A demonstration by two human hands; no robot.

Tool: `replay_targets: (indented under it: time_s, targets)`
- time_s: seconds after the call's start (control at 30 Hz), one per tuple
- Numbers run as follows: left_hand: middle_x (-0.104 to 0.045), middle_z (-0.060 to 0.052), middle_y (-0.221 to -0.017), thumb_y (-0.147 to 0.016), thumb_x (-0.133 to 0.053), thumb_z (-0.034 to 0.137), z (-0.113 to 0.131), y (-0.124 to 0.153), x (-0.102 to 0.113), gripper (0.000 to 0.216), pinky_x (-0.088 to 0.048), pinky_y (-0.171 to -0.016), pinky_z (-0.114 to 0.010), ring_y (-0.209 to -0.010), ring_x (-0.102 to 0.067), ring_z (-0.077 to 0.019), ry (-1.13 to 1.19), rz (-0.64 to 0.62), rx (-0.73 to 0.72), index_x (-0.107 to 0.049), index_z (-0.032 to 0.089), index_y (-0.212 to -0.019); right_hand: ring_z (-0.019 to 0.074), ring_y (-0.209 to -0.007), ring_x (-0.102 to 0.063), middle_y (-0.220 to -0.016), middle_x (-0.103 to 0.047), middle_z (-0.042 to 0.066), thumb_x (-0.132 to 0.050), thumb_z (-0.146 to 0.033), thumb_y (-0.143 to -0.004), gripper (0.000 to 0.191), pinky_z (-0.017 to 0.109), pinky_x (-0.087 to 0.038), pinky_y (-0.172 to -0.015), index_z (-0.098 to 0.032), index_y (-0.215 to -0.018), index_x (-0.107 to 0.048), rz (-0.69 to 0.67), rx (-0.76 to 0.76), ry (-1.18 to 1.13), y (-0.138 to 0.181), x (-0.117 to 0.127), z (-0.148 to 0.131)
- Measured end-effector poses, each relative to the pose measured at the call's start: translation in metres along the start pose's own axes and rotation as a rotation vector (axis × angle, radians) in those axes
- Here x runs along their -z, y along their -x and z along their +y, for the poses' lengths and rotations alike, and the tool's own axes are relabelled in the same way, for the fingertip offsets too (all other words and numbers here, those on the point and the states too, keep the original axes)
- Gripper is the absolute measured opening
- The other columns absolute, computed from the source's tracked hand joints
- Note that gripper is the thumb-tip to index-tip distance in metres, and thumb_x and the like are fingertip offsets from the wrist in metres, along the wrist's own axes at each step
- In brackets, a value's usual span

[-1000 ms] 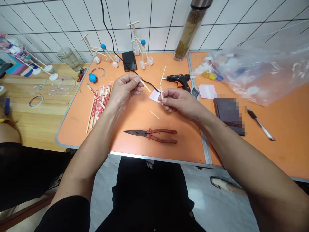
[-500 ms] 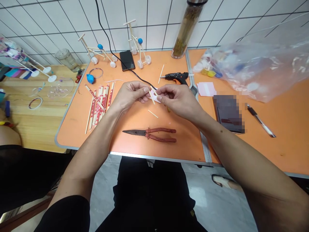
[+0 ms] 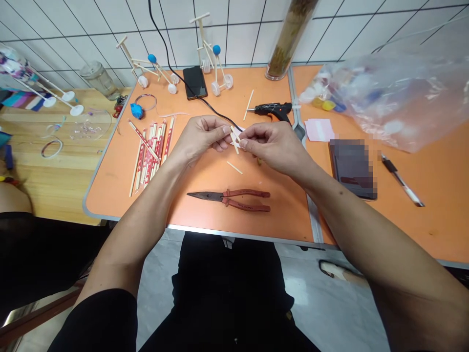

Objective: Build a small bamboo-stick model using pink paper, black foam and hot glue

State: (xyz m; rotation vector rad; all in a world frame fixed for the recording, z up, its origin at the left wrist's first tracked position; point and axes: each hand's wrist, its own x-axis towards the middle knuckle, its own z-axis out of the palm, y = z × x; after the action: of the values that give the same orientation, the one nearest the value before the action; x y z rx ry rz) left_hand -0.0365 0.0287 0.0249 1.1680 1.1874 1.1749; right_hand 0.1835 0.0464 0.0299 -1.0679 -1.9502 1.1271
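Above the orange table (image 3: 176,215), my left hand (image 3: 208,134) pinches a short, pale wooden stick (image 3: 235,145) between thumb and fingertips. My right hand (image 3: 271,145) grips a second short wooden stick (image 3: 235,133) close against it. The two pieces lie at a slight angle to each other; whether they touch, I cannot tell. A pale slip of paper is partly hidden behind my fingers. Below them a loose stick piece (image 3: 234,167) rests on the table. Nearer to me lie long-nose pliers (image 3: 224,196) with red handles, jaws pointing left.
Behind my right hand is a black glue gun (image 3: 274,111), beside a longer stick (image 3: 248,105). Wrapped chopsticks (image 3: 151,151) lie left. Two stick models with blue balls (image 3: 216,50) and a phone (image 3: 195,82) stand or lie behind. Right are a plastic bag (image 3: 399,107) and pen (image 3: 403,181).
The view has shifted slightly. The stick in my left hand looks closer to the one in my right. Both hands keep their grips; the pliers and loose piece stay put.
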Motion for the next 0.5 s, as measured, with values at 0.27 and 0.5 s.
replay_targets:
  time_s: [0.27,0.5]
  targets:
    - [-0.079,-0.004,-0.071,-0.089,-0.099,0.031,-0.0002,0.0005,-0.001,0.029,-0.059,-0.059,-0.02,-0.058,-0.074,-0.0122,0.002,-0.004,0.012,-0.074,0.015,-0.084,0.0137,-0.064,-0.048,-0.068,-0.061,-0.001,-0.081,-0.027,-0.09,0.01,0.031,-0.035,-0.061,-0.019,-0.085,-0.08,-0.009,-0.013,-0.033,-0.0017,-0.0021,0.0003]
    - [-0.08,-0.005,-0.072,-0.09,-0.098,0.03,0.0006,0.001,-0.0024,0.028,-0.059,-0.06,-0.021,-0.059,-0.074,-0.0124,0.003,-0.006,0.017,-0.075,0.016,-0.085,0.0148,-0.063,-0.053,-0.066,-0.062,0.0,-0.082,-0.032,-0.092,0.015,0.031,-0.038,-0.061,-0.019,-0.084,-0.078,-0.032,-0.04,-0.042,-0.0007,-0.0036,-0.0017]
